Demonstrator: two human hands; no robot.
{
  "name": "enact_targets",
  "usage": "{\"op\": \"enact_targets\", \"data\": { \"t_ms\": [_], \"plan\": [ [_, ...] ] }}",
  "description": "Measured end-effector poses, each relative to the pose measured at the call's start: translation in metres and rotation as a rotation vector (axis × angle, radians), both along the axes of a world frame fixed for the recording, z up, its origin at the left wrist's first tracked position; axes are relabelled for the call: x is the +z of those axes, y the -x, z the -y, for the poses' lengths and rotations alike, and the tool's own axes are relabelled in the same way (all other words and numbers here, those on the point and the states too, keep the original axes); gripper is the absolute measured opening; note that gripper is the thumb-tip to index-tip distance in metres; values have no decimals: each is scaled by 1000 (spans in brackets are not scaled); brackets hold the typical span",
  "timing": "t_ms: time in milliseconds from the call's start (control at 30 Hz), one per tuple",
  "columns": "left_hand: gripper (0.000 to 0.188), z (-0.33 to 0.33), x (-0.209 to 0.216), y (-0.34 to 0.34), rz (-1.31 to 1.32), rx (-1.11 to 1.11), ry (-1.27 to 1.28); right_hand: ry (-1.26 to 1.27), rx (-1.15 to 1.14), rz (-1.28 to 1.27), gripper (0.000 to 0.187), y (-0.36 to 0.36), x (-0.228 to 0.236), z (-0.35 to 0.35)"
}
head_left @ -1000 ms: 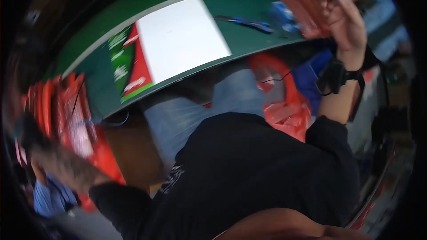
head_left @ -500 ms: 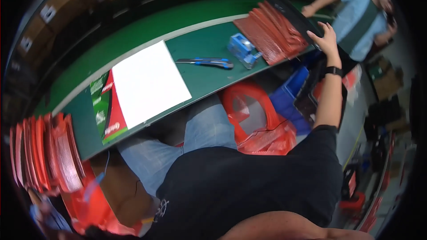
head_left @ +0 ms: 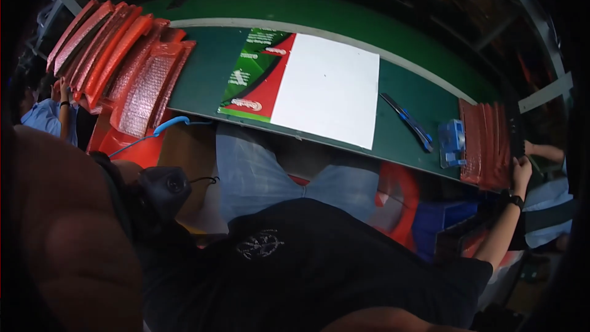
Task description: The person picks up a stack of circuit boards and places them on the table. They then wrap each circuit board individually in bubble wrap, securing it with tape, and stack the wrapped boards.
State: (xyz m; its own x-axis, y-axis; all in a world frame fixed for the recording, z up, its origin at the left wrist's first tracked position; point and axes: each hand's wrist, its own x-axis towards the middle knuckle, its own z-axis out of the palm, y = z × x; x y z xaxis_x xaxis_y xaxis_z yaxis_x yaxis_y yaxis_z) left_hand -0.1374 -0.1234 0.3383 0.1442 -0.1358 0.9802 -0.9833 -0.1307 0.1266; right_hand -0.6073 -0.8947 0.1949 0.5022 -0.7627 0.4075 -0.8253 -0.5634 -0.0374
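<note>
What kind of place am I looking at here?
Probably a packing station in a factory or warehouse: a long green workbench carries stacked red bubble-wrap pouches and a utility knife, with a person in light blue nearby.

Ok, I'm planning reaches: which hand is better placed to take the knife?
Probably the right hand. It is at the table's right end, nearer the knife, though perhaps gripping the dark panel beside it. The left hand is raised close to the camera, off to the left.
</note>
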Motion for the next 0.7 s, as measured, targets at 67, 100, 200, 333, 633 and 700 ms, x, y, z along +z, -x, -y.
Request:
{"op": "enact_targets", "data": {
  "t_ms": [67,100,200,333,633,700],
  "plan": [
    [42,-6,-6,-16,28,-22,20,82,-3,38,27,-5,2,3],
    [42,-12,-13,-19,18,-38,21,139,58,93,27,-2,13,-8],
    [41,-139,-13,-16,-41,-48,-13,15,160,370,24,-2,50,-55],
    [40,-88,-31,-30,-38,-49,-3,-757,429,958,20,-102,126,-222],
    [66,-79,-238,10,-1491,-803,200,-1763,820,1133,31,-417,-21,-547],
    [63,-77,-267,9,-1577,-975,399,-2120,809,1234,31,-480,-81,-593]
  ]
}}
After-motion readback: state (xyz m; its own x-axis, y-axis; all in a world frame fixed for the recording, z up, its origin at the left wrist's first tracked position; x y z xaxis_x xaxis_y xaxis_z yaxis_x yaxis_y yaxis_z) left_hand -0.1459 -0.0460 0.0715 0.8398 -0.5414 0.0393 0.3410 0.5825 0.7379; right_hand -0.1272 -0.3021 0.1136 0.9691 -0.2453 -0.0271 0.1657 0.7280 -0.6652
